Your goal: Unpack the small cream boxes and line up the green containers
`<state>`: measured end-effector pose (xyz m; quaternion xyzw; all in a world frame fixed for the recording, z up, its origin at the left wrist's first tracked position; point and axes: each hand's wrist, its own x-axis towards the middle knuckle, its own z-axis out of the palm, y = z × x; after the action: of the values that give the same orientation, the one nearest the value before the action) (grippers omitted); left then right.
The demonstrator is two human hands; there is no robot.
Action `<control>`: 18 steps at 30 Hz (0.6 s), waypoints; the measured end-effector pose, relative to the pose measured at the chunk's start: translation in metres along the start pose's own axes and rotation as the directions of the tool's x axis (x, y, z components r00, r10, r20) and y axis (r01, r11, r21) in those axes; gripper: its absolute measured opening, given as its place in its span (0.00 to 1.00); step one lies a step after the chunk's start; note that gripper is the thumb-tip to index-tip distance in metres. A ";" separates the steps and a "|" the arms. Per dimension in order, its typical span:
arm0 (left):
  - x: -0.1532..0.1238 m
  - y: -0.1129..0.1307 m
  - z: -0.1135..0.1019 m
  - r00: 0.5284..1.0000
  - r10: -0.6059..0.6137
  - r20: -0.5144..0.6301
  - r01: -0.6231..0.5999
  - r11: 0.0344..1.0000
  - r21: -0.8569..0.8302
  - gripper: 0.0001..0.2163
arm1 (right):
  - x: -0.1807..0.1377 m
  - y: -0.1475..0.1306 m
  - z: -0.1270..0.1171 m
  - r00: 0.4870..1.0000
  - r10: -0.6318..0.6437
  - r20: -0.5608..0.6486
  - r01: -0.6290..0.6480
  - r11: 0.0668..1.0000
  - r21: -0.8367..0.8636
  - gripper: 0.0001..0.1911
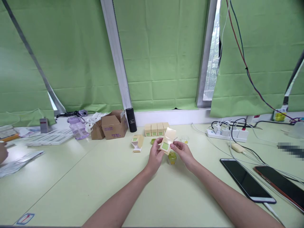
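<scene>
My left hand (155,154) and my right hand (182,152) both pinch a small cream carton (167,141) with a green square on its face, held above the pale green table (95,183). The carton's top flap stands open. Just below it on the table sits a small yellow-green bottle (172,157), partly hidden by my right hand. Another carton of the same kind (137,143) lies open to the left. A row of several closed cartons (156,129) stands behind. A green cap (153,141) and a small clear cup (184,139) lie near the hands.
A black tumbler (131,119), two brown cardboard boxes (114,126) and a purple water bottle (77,127) stand at the back left. A power strip (226,132) with cables and two phones (247,180) lie on the right. Another person's hand (3,152) shows at the left edge.
</scene>
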<state>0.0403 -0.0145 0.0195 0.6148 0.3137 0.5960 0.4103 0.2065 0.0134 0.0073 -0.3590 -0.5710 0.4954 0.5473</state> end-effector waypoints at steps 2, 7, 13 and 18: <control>-0.002 -0.002 -0.001 1.000 0.010 0.017 -0.010 1.000 0.019 0.23 | -0.001 -0.002 0.000 1.000 0.004 0.001 -0.004 1.000 -0.003 0.33; -0.006 -0.006 -0.006 0.994 0.054 0.091 -0.060 0.996 0.064 0.31 | -0.005 -0.010 0.001 1.000 0.010 -0.008 -0.010 1.000 -0.014 0.33; -0.009 -0.003 -0.005 0.999 0.016 0.049 -0.024 0.984 0.175 0.30 | -0.008 -0.014 0.003 0.999 0.026 -0.028 -0.026 1.000 0.003 0.31; -0.009 -0.001 -0.004 0.996 0.080 -0.039 -0.060 0.930 0.364 0.23 | -0.008 -0.014 0.002 0.999 0.014 -0.050 -0.015 1.000 -0.015 0.31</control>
<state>0.0359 -0.0215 0.0139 0.6747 0.4067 0.5583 0.2602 0.2074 0.0017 0.0184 -0.3796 -0.5584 0.4859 0.5550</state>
